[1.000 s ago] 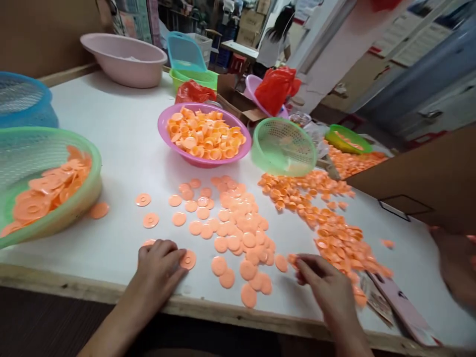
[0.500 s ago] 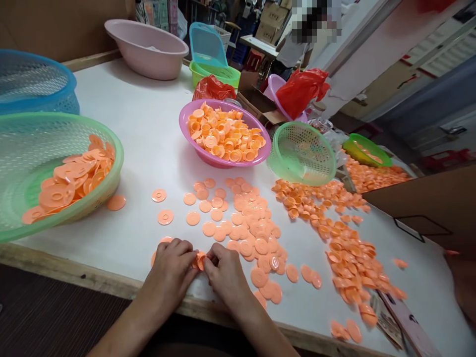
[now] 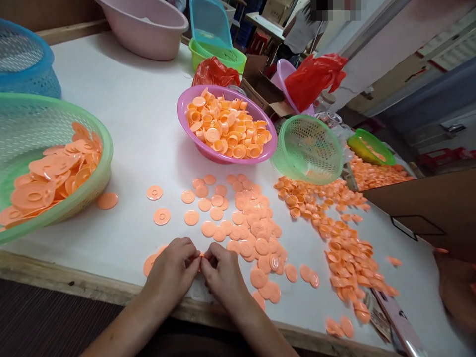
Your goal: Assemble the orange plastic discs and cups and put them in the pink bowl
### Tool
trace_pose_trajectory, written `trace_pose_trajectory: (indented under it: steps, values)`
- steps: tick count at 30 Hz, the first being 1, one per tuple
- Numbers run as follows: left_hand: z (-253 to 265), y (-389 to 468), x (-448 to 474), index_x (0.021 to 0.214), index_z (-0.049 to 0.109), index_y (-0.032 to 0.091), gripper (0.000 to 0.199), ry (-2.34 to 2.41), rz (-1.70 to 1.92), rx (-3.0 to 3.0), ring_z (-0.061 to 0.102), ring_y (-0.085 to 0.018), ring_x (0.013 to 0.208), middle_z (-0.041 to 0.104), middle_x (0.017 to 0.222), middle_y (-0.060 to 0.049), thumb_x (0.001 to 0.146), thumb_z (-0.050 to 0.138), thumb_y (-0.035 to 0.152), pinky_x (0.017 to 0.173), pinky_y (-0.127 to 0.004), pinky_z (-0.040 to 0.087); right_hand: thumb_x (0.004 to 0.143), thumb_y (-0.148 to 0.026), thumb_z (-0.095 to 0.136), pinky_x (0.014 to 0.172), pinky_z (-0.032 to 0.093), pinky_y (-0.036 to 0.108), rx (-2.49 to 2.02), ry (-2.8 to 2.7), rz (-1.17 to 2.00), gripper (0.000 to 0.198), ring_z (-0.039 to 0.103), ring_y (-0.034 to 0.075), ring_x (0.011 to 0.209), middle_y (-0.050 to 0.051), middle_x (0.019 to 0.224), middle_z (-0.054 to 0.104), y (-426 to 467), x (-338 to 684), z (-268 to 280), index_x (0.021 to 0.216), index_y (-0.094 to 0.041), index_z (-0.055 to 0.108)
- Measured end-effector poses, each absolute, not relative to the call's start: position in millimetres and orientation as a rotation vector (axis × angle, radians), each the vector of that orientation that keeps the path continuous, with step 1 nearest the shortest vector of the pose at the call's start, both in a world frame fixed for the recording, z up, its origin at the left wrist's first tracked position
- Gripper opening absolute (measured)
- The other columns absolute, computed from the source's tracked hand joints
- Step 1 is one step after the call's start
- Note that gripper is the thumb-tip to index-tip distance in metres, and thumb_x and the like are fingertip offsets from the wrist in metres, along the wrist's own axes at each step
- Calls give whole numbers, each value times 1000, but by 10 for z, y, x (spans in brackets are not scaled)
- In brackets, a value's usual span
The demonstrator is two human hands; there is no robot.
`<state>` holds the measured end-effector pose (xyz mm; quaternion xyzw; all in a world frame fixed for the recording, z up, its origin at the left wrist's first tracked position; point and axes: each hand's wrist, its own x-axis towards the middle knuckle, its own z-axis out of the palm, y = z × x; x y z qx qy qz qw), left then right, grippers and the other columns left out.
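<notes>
My left hand [image 3: 174,267] and my right hand [image 3: 224,271] meet near the table's front edge. Thumb and fingers of each are pinched on one small orange plastic piece [image 3: 202,256], mostly hidden by the fingertips. Flat orange discs [image 3: 260,228] lie loosely spread and overlapping just right of and beyond my hands. Partly covered by my left hand, more orange discs [image 3: 149,264] rest on the table. Farther right is a long heap of small orange cup-shaped pieces [image 3: 345,248]. A pink basin [image 3: 188,139] beyond my hands holds many orange cup-like pieces.
On the left, a green basket [image 3: 106,148] holds larger orange discs, with a blue basket [image 3: 55,79] behind it. Another green basket [image 3: 310,148] stands right of the basin. A pale pink tub [image 3: 148,34] and red plastic bags [image 3: 316,79] are at the back. A person [image 3: 299,32] is farther off.
The view has shifted slightly. My fingertips have closed in around the small orange piece, which shows less than before. Both hands remain at the same spot on the table.
</notes>
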<state>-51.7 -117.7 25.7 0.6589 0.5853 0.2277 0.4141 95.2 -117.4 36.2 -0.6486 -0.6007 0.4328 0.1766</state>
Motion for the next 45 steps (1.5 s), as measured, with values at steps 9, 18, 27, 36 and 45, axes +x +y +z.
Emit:
trace_pose_trajectory:
  steps: [9, 18, 27, 36, 45]
  values:
    - [197, -1370, -520, 90, 67, 21, 16, 1518, 738, 1585, 63, -18, 82, 67, 89, -4, 88, 54, 29, 75, -32, 52, 89, -20, 49, 55, 39, 24, -1662, -1681, 1011, 18, 51, 13, 57, -2, 64, 58, -1422, 928, 269, 71, -21, 48]
    - [374, -1637, -501, 108, 73, 25, 31, 1235, 894, 1141, 70, -21, 99, 75, 107, -4, 80, 70, 39, 88, -29, 58, 92, -11, 50, 67, 50, 23, -1294, -1678, 621, 17, 62, 13, 73, -1, 82, 65, -1752, 1031, 391, 98, -25, 59]
    - [391, -1755, -340, 115, 69, 30, 31, 1147, 1133, 1361, 69, -20, 106, 73, 115, -3, 84, 67, 27, 86, -25, 59, 87, -6, 43, 68, 53, 26, -1297, -1590, 636, 32, 59, 15, 81, 2, 95, 60, -1751, 1066, 483, 110, -25, 54]
    - [475, -1776, -159, 118, 63, 23, 30, 1151, 1151, 1577, 67, -16, 82, 69, 94, -7, 91, 52, 19, 69, -23, 56, 85, -10, 46, 50, 44, 24, -1292, -1527, 603, 17, 50, 13, 60, -1, 75, 48, -1740, 1076, 306, 95, -22, 53]
    - [411, -1719, -167, 116, 65, 24, 27, 1134, 1140, 1503, 66, -17, 87, 69, 96, -5, 91, 55, 19, 75, -25, 55, 84, -13, 47, 52, 45, 25, -1346, -1410, 703, 14, 50, 14, 62, -1, 76, 48, -1716, 1059, 262, 94, -22, 51]
